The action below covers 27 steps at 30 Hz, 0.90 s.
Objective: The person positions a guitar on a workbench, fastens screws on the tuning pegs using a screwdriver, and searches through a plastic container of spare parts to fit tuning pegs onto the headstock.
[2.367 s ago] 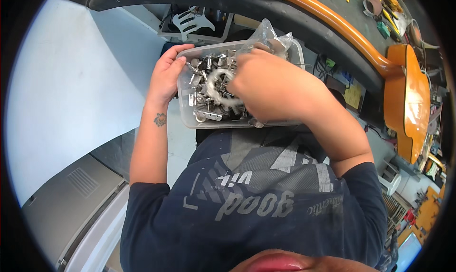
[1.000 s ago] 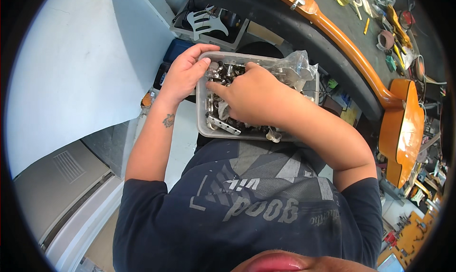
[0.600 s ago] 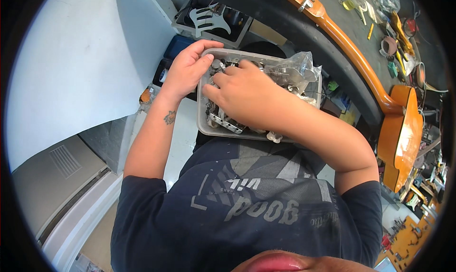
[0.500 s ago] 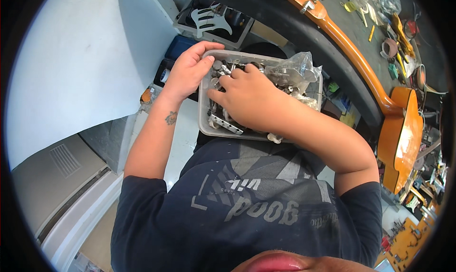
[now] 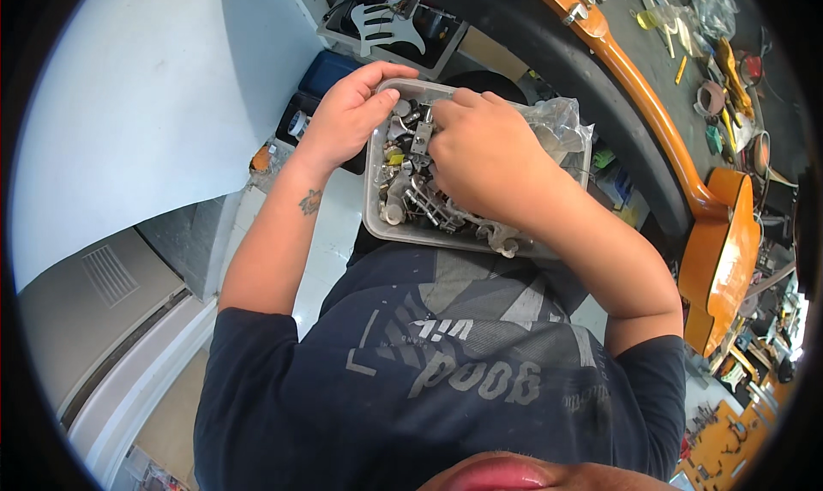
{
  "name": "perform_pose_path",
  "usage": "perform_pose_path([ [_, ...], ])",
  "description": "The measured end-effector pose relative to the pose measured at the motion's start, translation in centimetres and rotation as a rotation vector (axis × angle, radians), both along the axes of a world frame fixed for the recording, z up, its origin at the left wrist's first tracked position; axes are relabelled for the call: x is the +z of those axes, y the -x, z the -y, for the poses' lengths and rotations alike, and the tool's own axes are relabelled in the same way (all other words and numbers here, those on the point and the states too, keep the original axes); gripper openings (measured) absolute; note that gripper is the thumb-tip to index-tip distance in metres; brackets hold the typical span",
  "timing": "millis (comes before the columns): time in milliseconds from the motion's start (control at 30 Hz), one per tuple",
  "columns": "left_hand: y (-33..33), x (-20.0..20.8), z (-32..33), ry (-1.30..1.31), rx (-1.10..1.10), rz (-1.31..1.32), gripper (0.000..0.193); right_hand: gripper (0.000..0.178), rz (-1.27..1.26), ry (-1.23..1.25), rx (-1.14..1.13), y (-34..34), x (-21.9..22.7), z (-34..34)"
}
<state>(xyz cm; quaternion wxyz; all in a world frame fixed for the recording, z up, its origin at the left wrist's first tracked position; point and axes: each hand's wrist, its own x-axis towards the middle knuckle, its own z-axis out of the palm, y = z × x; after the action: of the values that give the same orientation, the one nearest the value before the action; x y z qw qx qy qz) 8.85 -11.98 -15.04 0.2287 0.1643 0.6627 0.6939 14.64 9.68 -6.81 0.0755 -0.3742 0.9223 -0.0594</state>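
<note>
A clear plastic box (image 5: 375, 195) full of small guitar hardware sits against my lap, tilted slightly. My left hand (image 5: 353, 116) holds its far left corner, thumb on the rim and fingers round the outside. Inside the box is my right hand (image 5: 489, 148), its fingers curled together at a small silver metal part (image 5: 422, 139) with holes. Its fingertips are partly hidden behind the knuckles. Loose metal pieces (image 5: 429, 201) and a yellow bit (image 5: 395, 159) lie left of that hand. A crumpled clear plastic bag (image 5: 557, 126) fills the box's right end.
On the right, an orange guitar (image 5: 724, 242) leans its long neck along the dark workbench edge (image 5: 549, 54). Tools and scraps litter the bench. Beyond the box stands a bin with a white pickguard (image 5: 390, 30). A pale panel (image 5: 146, 105) rises at left.
My right hand has shifted right and closed its fingers, uncovering more parts at the box's left. The silver part now shows beside my fingers. My left hand keeps its hold on the corner.
</note>
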Motion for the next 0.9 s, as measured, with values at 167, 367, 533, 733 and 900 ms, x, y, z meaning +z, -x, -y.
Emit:
perform_pose_path([
  [167,0.1,0.0,-0.3,0.056,0.017,-0.028,0.034,0.021,-0.196,0.133,0.097,-0.2,-1.4,0.4],
  [367,-0.2,-1.0,0.0,-0.048,0.074,0.044,0.033,0.028,-0.122,-0.084,0.076,0.1,0.4,0.0],
  [533,-0.1,-0.7,0.1,-0.019,0.056,0.001,0.033,0.017,0.13,-0.167,0.137,1.3,1.8,-0.1],
  [733,0.2,0.1,-0.3,0.006,0.054,0.016,0.034,0.019,0.046,-0.032,-0.031,2.0,-1.4,2.4],
  [900,0.1,0.0,0.1,0.052,0.054,0.001,0.034,0.033,0.169,-0.146,0.01,2.4,-1.8,2.3],
])
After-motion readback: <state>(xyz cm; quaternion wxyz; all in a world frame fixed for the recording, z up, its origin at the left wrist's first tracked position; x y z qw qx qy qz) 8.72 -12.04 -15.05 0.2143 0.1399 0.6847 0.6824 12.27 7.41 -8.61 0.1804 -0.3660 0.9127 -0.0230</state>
